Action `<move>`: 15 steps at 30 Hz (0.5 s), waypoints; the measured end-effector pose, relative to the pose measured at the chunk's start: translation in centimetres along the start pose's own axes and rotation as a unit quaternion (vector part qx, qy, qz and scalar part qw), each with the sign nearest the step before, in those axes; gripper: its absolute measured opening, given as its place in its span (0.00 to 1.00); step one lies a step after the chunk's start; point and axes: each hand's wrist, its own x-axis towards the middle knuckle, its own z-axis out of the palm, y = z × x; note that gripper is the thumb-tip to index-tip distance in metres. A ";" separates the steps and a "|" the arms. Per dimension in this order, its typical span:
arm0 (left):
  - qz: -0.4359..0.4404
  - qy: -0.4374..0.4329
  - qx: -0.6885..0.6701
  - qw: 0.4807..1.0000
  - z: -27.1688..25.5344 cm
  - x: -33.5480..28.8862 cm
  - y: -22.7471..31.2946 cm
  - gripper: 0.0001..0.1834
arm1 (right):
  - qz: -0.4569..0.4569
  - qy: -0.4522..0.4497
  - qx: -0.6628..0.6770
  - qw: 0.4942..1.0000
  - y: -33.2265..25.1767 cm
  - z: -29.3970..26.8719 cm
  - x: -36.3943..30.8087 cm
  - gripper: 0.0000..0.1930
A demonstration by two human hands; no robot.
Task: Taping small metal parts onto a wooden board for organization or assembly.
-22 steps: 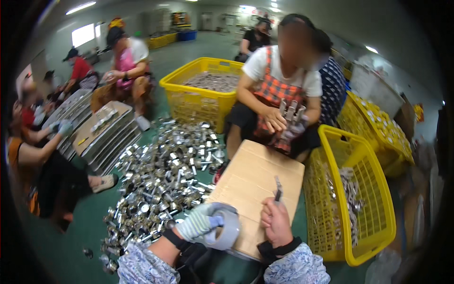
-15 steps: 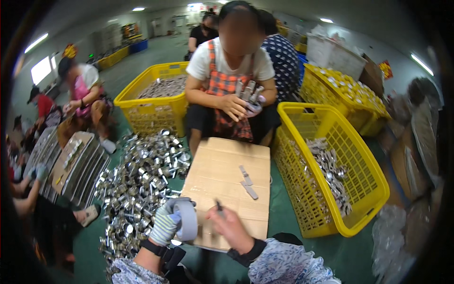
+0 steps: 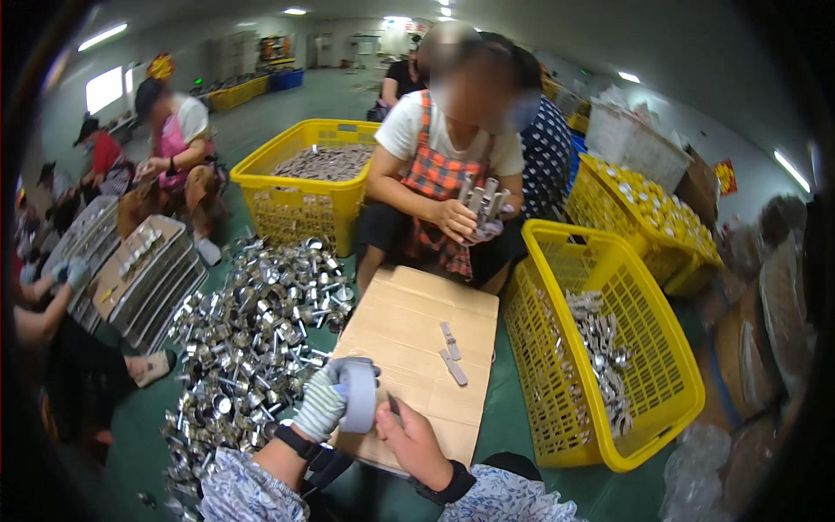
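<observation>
Yellow lattice baskets [image 3: 609, 348] flank a tan cardboard sheet [image 3: 417, 339] on the green floor [image 3: 513, 409], beside silvery metal parts [image 3: 252, 339], while a striped, perhaps green-and-white, glove covers the left hand [image 3: 326, 400] gripping a grey roll [image 3: 358, 396].

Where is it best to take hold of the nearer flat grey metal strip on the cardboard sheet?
Probably across its narrow width, near the middle, from above. The flat grey metal strip lies flat and slanted on the brown cardboard sheet, apart from the other strip, so its long edges are free.
</observation>
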 end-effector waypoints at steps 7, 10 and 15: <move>0.000 0.032 0.006 0.999 -2.9 -2.1 1.0 0.24 | 0.039 0.002 0.061 0.997 1.0 3.7 0.3 0.10; -0.015 0.040 0.081 0.996 -3.0 -2.8 2.4 0.24 | 0.045 0.011 0.038 0.998 1.5 4.8 0.2 0.10; -0.007 0.083 0.128 0.988 -6.9 -1.9 -1.2 0.26 | 0.035 0.028 0.037 0.998 2.5 8.0 0.4 0.10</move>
